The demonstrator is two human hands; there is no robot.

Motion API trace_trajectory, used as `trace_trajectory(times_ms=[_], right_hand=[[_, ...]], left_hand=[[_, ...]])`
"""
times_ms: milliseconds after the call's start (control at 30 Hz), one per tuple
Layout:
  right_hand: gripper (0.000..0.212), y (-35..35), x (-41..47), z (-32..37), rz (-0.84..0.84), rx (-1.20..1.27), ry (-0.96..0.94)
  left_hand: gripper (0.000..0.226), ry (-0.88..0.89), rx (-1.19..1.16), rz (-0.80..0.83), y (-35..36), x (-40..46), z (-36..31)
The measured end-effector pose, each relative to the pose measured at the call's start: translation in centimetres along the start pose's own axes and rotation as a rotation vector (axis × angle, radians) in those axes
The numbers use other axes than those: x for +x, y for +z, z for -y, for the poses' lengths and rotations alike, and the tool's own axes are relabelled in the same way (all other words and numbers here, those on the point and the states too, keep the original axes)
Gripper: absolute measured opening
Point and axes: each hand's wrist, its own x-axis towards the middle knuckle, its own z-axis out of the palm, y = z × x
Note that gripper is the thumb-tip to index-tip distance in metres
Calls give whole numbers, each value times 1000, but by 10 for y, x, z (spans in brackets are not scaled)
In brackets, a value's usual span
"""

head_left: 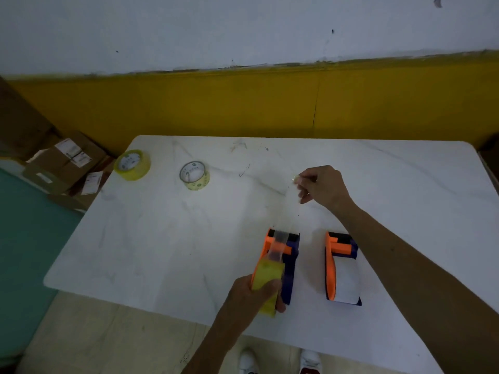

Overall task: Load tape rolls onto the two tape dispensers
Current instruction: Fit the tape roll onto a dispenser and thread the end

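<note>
The white marble-patterned rectangular table [151,238] serves as the reference; its far edge lies close to the yellow-painted lower wall [216,106], and its left edge overhangs stacked brown cardboard boxes [67,160] carrying white labels too blurred to read. Most of the tabletop is bare, with open room at centre left and far right. Near the table's front edge stand two orange-and-blue plastic tape dispensers: the left dispenser [293,255], already carrying a yellow tape roll [266,273], and just to its right, apart from it, the right dispenser [339,252] with white filling its cradle. The left hand [256,295] is closed around the yellow tape roll and dispenser rear. The right hand [322,186], over mid-table, pinches the end of a clear tape strip [280,241] drawn from that roll. At the far-left corner stand two spare rolls, a yellow one [132,165] and a paler one [195,176]; their core printing is illegible.
</note>
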Motion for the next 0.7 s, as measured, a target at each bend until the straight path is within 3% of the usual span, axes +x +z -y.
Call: trace_trajectory(times_ms=[267, 367, 433, 700], right_hand=[[17, 20, -11, -39, 159, 163, 225], [24, 40, -33, -61, 385, 341, 504], [26, 51, -50, -65, 539, 417, 579], [30, 76, -115, -65, 440, 1022, 661]], left_hand=[[26, 174, -83, -198, 19, -41, -54], [35, 208, -97, -285, 24, -40, -69], [39, 185, -88, -336, 23, -33, -72], [36, 62, -106, -367, 17, -9, -66]])
